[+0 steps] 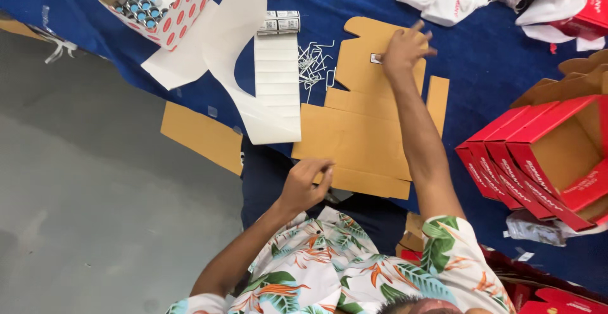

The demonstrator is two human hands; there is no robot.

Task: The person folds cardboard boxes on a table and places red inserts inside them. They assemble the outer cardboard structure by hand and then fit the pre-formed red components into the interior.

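- The right hand (pixel 403 49) is reaching out at the end of a straight arm and pressing down on the far panel of a flat, unfolded brown cardboard box blank (pixel 361 133); its grip is spread, fingers apart and laid flat on the card, clamped on nothing.
- Just at nine o'clock of that hand's fingers, a small white sticker label (pixel 376 58) is sitting on the same panel, touching or nearly touching the fingertips.
- The left hand (pixel 306 184) is hovering at the near edge of the blank, at about seven o'clock of the right hand; its fingers are curled together, and whether they are pinching anything cannot be told.
- The blank is lying flat on the blue cloth-covered surface (pixel 481 67), between the two hands.
- At nine o'clock of the right hand, a loose heap of thin bent metal wire pieces (pixel 311 64) is lying just beside the blank.
- Further toward nine o'clock, a long white backing sheet of peel-off labels (pixel 277 83) is lying flat, with two small printed cartons (pixel 278 22) at its far end.
- At ten o'clock, an open white box with red oval spots (pixel 168 3) is holding small blue-capped vials (pixel 140 0).
- At four o'clock, a row of red folded cardboard boxes (pixel 538 155) is standing open, well apart from the hands.
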